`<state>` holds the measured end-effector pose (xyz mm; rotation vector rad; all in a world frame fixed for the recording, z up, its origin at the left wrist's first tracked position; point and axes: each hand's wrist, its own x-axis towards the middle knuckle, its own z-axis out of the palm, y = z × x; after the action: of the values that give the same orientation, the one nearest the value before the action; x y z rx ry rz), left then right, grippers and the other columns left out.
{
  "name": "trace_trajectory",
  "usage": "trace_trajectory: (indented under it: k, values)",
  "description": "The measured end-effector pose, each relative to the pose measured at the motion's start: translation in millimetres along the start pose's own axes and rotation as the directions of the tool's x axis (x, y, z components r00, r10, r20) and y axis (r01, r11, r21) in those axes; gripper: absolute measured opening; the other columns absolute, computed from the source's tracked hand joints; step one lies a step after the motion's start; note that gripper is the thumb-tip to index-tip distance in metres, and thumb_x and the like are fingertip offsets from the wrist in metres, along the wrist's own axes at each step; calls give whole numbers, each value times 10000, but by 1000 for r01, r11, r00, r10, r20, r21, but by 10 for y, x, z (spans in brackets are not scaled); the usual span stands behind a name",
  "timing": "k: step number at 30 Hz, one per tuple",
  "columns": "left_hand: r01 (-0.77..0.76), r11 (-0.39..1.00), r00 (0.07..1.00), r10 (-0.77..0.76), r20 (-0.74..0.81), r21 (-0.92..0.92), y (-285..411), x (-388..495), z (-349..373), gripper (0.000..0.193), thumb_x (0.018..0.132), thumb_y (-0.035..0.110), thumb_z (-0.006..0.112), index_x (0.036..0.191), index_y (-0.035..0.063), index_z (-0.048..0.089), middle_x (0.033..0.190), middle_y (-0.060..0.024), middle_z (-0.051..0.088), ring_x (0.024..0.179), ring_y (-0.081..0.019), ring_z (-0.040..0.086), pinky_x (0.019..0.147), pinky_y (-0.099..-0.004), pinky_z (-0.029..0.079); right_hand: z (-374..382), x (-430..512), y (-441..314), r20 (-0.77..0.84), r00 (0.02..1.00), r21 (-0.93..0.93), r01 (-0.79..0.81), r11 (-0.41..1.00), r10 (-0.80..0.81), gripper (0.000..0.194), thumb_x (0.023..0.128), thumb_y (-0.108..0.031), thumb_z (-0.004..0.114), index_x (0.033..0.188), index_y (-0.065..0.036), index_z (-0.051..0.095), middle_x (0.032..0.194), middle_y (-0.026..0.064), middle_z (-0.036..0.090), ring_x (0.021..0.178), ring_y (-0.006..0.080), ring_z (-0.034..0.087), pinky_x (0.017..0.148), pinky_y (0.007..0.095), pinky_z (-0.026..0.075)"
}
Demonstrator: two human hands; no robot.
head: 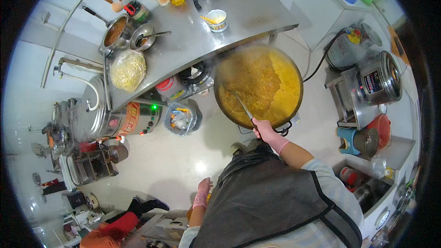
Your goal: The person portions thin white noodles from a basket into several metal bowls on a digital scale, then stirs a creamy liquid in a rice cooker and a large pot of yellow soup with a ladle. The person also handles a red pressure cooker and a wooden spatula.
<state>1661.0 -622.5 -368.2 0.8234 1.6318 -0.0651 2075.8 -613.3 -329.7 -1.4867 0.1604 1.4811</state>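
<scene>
My right hand [264,130], in a pink glove, grips the dark handle of a long metal stirring utensil [243,105]. The utensil's far end is sunk in the food, so its head is hidden. A large round pan [301,91] stands low in front of me. Steam rises from its contents: a brown, chunky mass [258,79] on the left and middle, with yellow liquid [287,75] along the right. My left hand [204,186], also gloved in pink, hangs beside my dark apron [265,193], away from the pan. It holds nothing that I can see.
A steel table [248,3] bears a patterned tub [218,21], bottles and a bag of pale shreds [128,70]. Below stands a lined bin [180,120]. At right are a gas cylinder [344,53] with a hose and a steel pot [380,79]. Another person's leg [120,225] shows lower left.
</scene>
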Motion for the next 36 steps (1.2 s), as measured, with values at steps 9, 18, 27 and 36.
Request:
trace_trajectory:
  k: [9, 18, 27, 36]
  values:
    - [-147, 958, 988, 130, 83, 248, -40, 4, -113, 469, 821, 332, 505, 1149, -2, 484, 912, -116, 606, 726, -188, 576, 610, -299, 430, -65, -13, -242, -92, 995, 107, -23, 994, 33, 292, 883, -342, 500, 826, -56, 506, 583, 36, 468, 401, 101, 371, 349, 238, 294]
    - [-122, 980, 990, 109, 88, 157, -33, 24, 42, 406, 813, 313, 526, 1062, -8, 511, 807, -92, 576, 676, -177, 552, 571, -297, 428, -918, -828, -682, 16, 998, -41, -66, 997, 67, 273, 901, -314, 465, 896, -48, 526, 589, 25, 471, 386, 75, 333, 336, 222, 268]
    - [-27, 999, 994, 31, 102, -41, 137, 247, 216, 362, 806, 290, 546, 994, -18, 529, 722, -78, 553, 638, -171, 534, 537, -299, 429, -1031, -2270, -1896, -176, 932, -980, -195, -28, -317, 295, 822, -263, 526, 887, 7, 627, 800, 169, 627, 704, 311, 603, 669, 391, 474]
    - [23, 989, 988, -1, 153, -143, -68, 542, 290, 413, 828, 270, 527, 1107, -33, 489, 873, -150, 597, 682, -222, 563, 569, -319, 458, -389, -1961, -2241, -149, 940, -680, -324, -658, -308, 179, 730, -99, 574, 877, -58, 667, 901, 110, 651, 855, 241, 633, 692, 326, 500]
